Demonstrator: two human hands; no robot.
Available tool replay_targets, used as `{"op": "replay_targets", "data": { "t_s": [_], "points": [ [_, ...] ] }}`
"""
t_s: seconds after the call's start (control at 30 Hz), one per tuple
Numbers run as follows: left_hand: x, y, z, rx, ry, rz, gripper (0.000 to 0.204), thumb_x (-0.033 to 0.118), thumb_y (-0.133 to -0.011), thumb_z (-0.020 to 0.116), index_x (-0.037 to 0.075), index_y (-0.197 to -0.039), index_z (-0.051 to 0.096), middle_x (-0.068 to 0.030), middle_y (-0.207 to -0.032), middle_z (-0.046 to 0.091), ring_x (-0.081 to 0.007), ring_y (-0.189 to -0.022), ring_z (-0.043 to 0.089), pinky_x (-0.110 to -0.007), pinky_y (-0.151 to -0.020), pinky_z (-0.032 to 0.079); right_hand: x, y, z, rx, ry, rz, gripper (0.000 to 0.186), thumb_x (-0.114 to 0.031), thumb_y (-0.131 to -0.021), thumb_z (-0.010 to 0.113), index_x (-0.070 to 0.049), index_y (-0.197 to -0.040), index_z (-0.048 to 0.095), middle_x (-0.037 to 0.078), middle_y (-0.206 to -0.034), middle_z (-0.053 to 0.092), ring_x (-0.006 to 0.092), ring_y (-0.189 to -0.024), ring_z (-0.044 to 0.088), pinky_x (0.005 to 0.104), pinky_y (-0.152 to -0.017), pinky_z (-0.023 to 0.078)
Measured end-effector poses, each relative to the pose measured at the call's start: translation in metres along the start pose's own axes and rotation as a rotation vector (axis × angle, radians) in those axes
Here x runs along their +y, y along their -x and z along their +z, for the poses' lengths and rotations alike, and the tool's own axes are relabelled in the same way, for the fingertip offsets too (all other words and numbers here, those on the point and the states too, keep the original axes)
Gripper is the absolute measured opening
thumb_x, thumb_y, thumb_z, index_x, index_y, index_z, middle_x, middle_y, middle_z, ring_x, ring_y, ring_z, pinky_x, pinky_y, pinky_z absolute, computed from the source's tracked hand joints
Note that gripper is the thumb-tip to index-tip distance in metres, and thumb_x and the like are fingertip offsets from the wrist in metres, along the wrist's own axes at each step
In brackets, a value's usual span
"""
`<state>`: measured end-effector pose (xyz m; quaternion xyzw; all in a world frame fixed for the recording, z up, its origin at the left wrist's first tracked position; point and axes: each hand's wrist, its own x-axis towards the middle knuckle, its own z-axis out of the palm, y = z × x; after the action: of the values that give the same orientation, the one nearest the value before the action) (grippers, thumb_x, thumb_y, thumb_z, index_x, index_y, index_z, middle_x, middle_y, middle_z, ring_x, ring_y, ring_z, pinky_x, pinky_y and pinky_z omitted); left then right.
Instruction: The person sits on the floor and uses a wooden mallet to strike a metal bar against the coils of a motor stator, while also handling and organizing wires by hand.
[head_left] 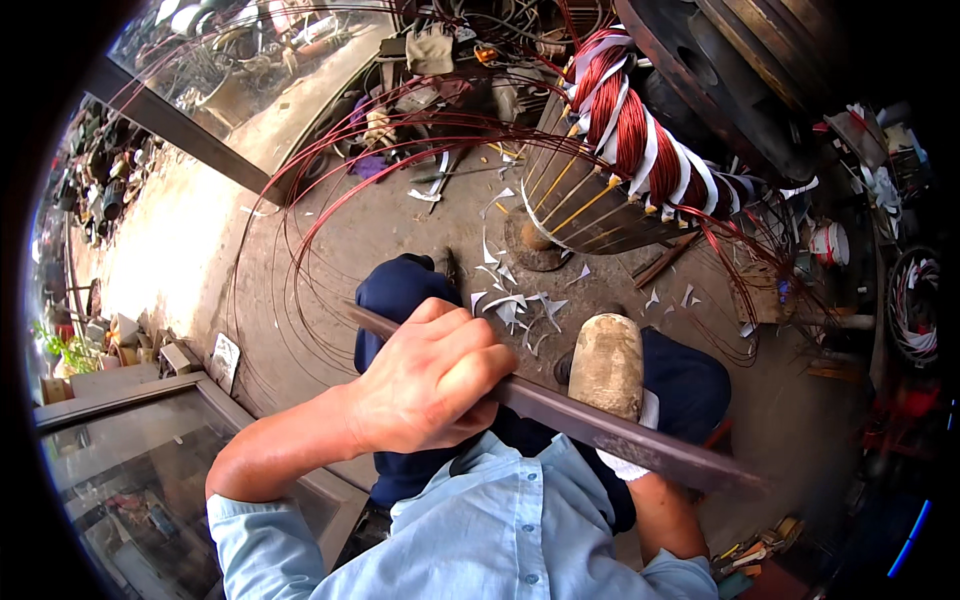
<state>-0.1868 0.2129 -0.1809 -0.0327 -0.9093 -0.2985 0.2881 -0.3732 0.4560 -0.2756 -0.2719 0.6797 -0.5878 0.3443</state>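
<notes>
My left hand [432, 380] is closed round a long, flat dark bar [620, 428] that slants across my lap. Behind the bar, my right hand [632, 458], in a white glove, is mostly hidden around the lower end of a thick, scuffed, pale cylindrical block [606, 360], which it appears to grip. Ahead of me a slotted metal core [585, 210] carries red copper wire windings [660, 150] wrapped with white strips. Loops of loose red wire [360, 175] arc from it to the left.
White paper scraps [510, 308] lie on the concrete floor [305, 380] between my knees and the core. A glass-paned frame [125, 395] is at lower left, a metal post [190, 135] at upper left, clutter [425, 70] at the back, and coiled wire [912, 305] at right.
</notes>
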Motion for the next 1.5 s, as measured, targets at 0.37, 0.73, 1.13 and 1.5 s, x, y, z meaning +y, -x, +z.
{"op": "replay_targets", "data": {
  "t_s": [0.37, 0.73, 1.13, 1.5],
  "points": [
    [0.104, -0.095, 0.052, 0.148, 0.380, 0.358, 0.059, 0.021, -0.079, 0.068, -0.008, -0.129, 0.057, -0.0086, -0.088, 0.051, -0.0241, -0.076, 0.055, -0.037, -0.067, 0.045, -0.061, 0.031, -0.056, 0.154, -0.025, -0.055, 0.052, -0.029, -0.090, 0.073, -0.005, -0.133, 0.056, 0.014, -0.126, 0.066, 0.0268, -0.114, 0.066, 0.0406, -0.096, 0.054],
    [0.164, -0.164, 0.084, 0.730, 1.240, -0.209, 0.061, 0.005, -0.097, 0.058, -0.013, -0.148, 0.028, -0.0289, -0.122, 0.046, -0.0467, -0.109, 0.052, -0.046, -0.098, 0.043, -0.110, 0.081, -0.096, 0.321, 0.160, -0.138, 0.069, -0.026, -0.085, 0.081, -0.005, -0.143, 0.050, 0.012, -0.136, 0.061, 0.0250, -0.124, 0.062, 0.0409, -0.104, 0.050],
    [0.135, -0.121, 0.145, 0.664, 1.586, -0.716, 0.039, 0.025, -0.106, 0.061, 0.001, -0.135, 0.051, -0.0010, -0.108, 0.056, -0.0085, -0.097, 0.050, -0.027, -0.090, 0.045, -0.122, 0.124, -0.061, 0.200, 0.530, 0.103, 0.096, -0.017, -0.078, 0.088, -0.007, -0.156, 0.033, 0.011, -0.155, 0.044, 0.0242, -0.140, 0.047, 0.0433, -0.116, 0.040],
    [0.079, -0.028, 0.148, 0.478, 0.704, -0.350, 0.061, 0.020, -0.095, 0.068, -0.003, -0.144, 0.041, -0.0236, -0.128, 0.049, -0.0399, -0.116, 0.052, -0.047, -0.102, 0.045, -0.121, 0.159, -0.076, 0.002, 0.211, 0.298, 0.092, -0.045, -0.074, 0.092, 0.000, -0.140, 0.048, 0.012, -0.102, 0.069, 0.0235, -0.087, 0.070, 0.0369, -0.075, 0.059]
  ]
}}
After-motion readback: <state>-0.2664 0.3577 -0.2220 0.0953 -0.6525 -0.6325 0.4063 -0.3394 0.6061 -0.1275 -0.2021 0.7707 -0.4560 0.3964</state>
